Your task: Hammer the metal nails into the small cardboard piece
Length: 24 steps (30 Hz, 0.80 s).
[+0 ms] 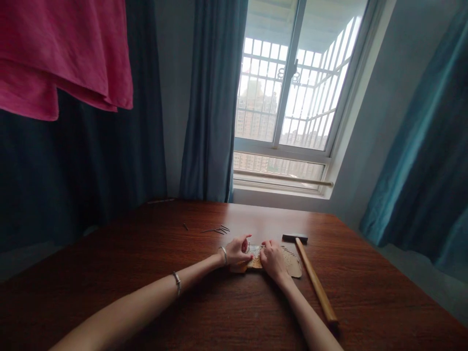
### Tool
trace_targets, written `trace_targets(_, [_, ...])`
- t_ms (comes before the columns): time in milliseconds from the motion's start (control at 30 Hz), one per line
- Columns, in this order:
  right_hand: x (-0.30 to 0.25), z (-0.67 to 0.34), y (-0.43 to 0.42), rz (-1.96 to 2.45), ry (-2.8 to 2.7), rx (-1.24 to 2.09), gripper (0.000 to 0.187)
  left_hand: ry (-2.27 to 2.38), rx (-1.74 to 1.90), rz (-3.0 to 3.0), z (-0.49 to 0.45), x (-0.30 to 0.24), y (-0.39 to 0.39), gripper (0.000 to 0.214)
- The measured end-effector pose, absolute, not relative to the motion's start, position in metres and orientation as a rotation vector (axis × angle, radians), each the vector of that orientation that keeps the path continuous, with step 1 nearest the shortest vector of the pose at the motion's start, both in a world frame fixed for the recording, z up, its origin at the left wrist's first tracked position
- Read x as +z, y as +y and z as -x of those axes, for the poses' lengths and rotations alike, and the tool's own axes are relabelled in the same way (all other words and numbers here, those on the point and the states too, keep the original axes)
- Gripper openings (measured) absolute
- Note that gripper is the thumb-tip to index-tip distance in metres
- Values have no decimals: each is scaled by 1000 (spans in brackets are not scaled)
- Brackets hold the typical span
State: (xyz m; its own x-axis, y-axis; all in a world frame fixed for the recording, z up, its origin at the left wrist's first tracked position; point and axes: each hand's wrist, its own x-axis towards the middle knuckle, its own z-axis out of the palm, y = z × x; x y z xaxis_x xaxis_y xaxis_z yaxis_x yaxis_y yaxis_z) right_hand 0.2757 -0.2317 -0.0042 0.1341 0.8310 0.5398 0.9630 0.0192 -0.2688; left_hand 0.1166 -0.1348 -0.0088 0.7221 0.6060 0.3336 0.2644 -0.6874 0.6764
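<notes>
A flat tan piece with a rounded right end [294, 267], dotted with many small marks, lies on the table under both hands. It has a row of short dark lines along its far right edge; I cannot tell its material. My left hand [238, 250] rests over its left part, thumb and forefinger apart. A thin upright thing like a nail [249, 247] shows in the gap between them. Bent over the middle of the piece, my right hand [273, 258] grips it with curled fingers. The palms hide much of its surface.
A hammer [316, 282] with a wooden handle and dark head lies just right of the piece. Several loose nails [222, 229] lie beyond my left hand, and one short nail [185, 226] sits farther left. The brown wooden table [146, 297] meets the window wall.
</notes>
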Motion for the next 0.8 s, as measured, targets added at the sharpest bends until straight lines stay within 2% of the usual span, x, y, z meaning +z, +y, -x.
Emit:
trace_targets(67, [-6,-276,-232,1833,-1716,-298,17,628,678,-2290,-113,-3,-132,62])
trace_targets(200, [-8,-277,-231,1820,-1714,-297,16,800,624,-2292,-89,18,-101,29])
trace_targets(333, [-9,-277,-230,1832,-1708,-306,16,1362,648,-2218,-40,39,-47,24])
trace_targets(433, [-9,-277,-228,1849,-1696,-311,15,1708,445,-2070,-1,47,-16,25])
trace_targets(567, [-8,-276,-228,1869,-1682,-306,16,1925,208,-2012,36,47,4,22])
trace_targets(800, [-6,-275,-231,1862,-1687,-298,17,2115,286,-2135,58,35,17,27])
